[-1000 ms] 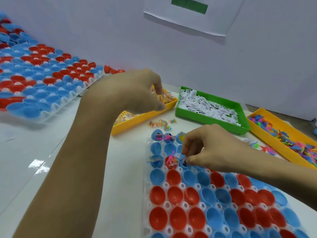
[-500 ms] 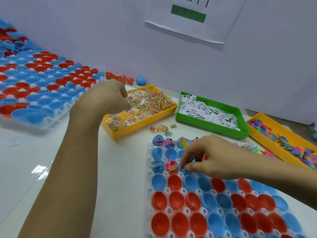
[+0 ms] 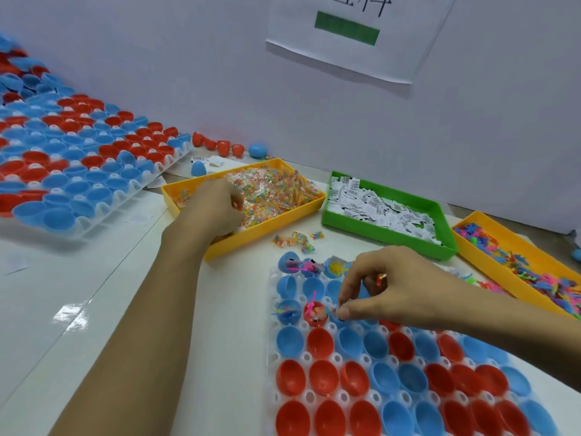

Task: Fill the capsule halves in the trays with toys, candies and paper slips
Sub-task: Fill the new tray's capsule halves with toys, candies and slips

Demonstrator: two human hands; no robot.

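Capsule halves (image 3: 319, 342) sit mouths up in a white tray (image 3: 272, 347). Left hand (image 3: 213, 209) digs, curled, into the yellow candy bin (image 3: 251, 239); right hand (image 3: 393, 287) pinches something small over the tray.

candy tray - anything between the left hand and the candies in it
Nothing visible. The left hand is already inside the yellow candy tray, fingers curled down onto the candies. Whether it has already pinched one cannot be seen.

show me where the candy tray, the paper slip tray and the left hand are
candy tray (image 3: 309, 205): head view, on its yellow right rim
paper slip tray (image 3: 380, 236): head view, on its green front wall
left hand (image 3: 212, 209): head view, on the back of the hand
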